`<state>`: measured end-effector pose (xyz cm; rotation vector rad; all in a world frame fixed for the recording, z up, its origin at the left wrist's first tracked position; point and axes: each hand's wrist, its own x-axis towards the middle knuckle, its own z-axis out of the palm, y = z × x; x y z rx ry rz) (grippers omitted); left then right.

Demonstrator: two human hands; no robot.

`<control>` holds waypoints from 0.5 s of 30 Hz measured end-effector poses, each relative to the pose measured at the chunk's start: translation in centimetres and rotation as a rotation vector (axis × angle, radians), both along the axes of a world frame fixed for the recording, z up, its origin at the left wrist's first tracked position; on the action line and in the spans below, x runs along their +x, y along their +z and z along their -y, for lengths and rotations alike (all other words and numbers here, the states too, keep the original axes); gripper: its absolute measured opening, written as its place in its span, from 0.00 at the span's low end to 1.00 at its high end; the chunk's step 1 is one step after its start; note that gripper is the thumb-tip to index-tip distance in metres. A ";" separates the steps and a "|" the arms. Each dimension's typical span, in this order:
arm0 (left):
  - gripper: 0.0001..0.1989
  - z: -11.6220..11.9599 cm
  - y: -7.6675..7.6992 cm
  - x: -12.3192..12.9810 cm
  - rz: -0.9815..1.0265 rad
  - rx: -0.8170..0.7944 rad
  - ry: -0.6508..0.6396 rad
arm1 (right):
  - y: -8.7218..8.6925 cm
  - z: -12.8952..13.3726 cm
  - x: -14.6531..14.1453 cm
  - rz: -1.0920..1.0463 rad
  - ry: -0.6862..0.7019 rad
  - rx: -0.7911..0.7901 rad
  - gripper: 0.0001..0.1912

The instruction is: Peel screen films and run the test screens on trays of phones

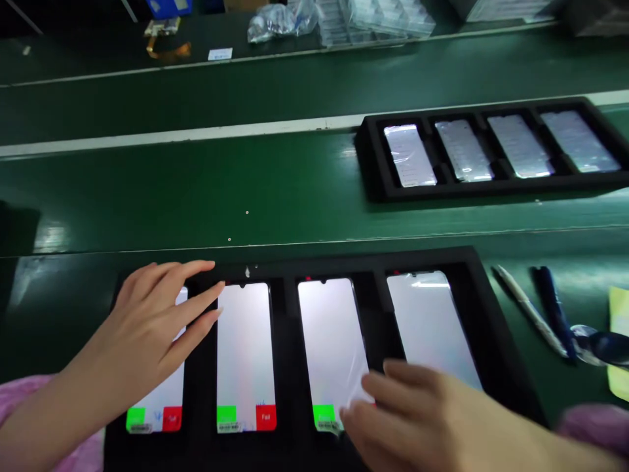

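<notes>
A black foam tray point(289, 265) lies on the green belt in front of me and holds several smartphones side by side, screens up and lit pale. Each of the phones point(244, 347) shows a green button and a red "Fail" button at its lower end. My left hand point(152, 321) lies spread over the leftmost phone point(157, 400), with fingertips near the top of the second. My right hand point(407, 419) covers the lower corner of the third phone point(329, 334), hiding its red button. Its fingers touch the screen, where a thin clear film point(356, 393) seems to lift.
Several pens point(535, 308) and a yellow paper point(618, 341) lie right of the tray. A second black tray point(491, 151) with several phones sits farther up the belt. Bagged parts point(280, 23) and stacked clear trays point(373, 19) lie on the far belt. Pink sleeves show at both lower corners.
</notes>
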<state>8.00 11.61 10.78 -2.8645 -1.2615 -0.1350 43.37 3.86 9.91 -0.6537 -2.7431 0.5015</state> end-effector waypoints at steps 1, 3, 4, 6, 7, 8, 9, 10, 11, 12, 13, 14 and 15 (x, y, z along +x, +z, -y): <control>0.16 0.0 -0.4 0.1 0.017 -0.007 0.023 | 0.2 -1.3 -0.2 -0.043 -0.044 -0.039 0.10; 0.14 -0.1 -1.0 0.2 0.060 -0.019 0.065 | 0.4 -4.0 -0.4 -0.170 -0.216 -0.159 0.11; 0.13 -0.2 -1.3 0.2 0.074 -0.020 0.090 | 0.5 -5.2 -0.4 -0.255 -0.336 -0.247 0.09; 0.14 -0.5 -1.5 0.1 0.098 -0.041 0.122 | 0.5 -7.0 -0.2 -0.400 -0.572 -0.436 0.04; 0.14 -0.7 -1.5 0.0 0.099 -0.051 0.129 | 0.6 -7.5 -0.1 -0.458 -0.673 -0.519 0.03; 0.15 -0.9 -1.4 -0.1 0.094 -0.056 0.128 | 0.7 -7.8 0.1 -0.506 -0.751 -0.580 0.04; 0.16 -1.0 -1.2 -0.2 0.083 -0.054 0.124 | 0.9 -7.9 0.2 -0.546 -0.810 -0.618 0.05; 0.17 -1.0 -1.1 -0.2 0.069 -0.043 0.121 | 1.1 -7.8 0.4 -0.580 -0.844 -0.626 0.06; 0.17 -0.9 -1.0 -0.2 0.055 -0.021 0.125 | 1.3 -7.6 0.6 -0.602 -0.864 -0.615 0.07; 0.17 -0.7 -0.9 -0.1 0.043 -0.005 0.129 | 1.4 -7.3 0.7 -0.616 -0.874 -0.597 0.07; 0.16 -0.5 -0.9 0.0 0.042 0.006 0.134 | 1.5 -6.8 0.8 -0.625 -0.876 -0.583 0.08; 0.15 -0.4 -0.9 0.1 0.049 0.011 0.138 | 1.6 -6.3 0.9 -0.633 -0.871 -0.572 0.08; 0.14 -0.2 -1.0 0.2 0.061 0.014 0.142 | 1.7 -5.8 0.9 -0.636 -0.859 -0.562 0.08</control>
